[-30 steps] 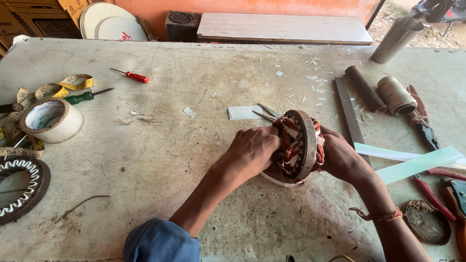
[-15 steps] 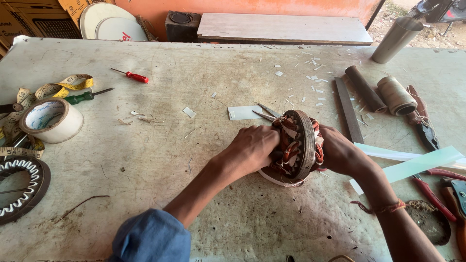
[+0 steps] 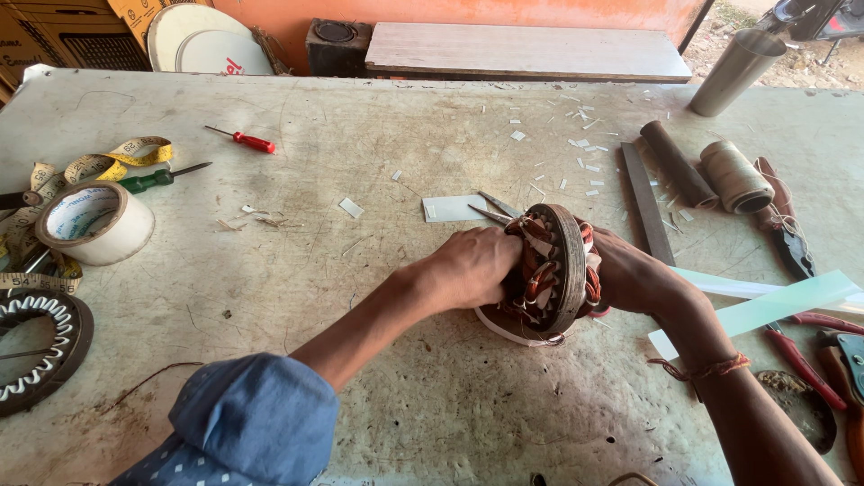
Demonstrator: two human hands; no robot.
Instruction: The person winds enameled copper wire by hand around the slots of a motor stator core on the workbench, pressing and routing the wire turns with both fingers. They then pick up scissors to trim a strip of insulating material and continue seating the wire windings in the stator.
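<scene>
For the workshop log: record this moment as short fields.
Surface: worn grey worktable
Left hand: pressed on one face of the round, copper-wound metal stator
Right hand: braces the opposite face
Stator pose: on edge
Behind stator: steel scissors, white paper slip
Far left: roll of pale tape, yellow measuring tape

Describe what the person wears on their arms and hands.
Both hands are bare, no gloves. The left arm has a blue sleeve with small pale dots, rolled up above the elbow. The right wrist carries a thin reddish thread bracelet; no sleeve shows there.
</scene>
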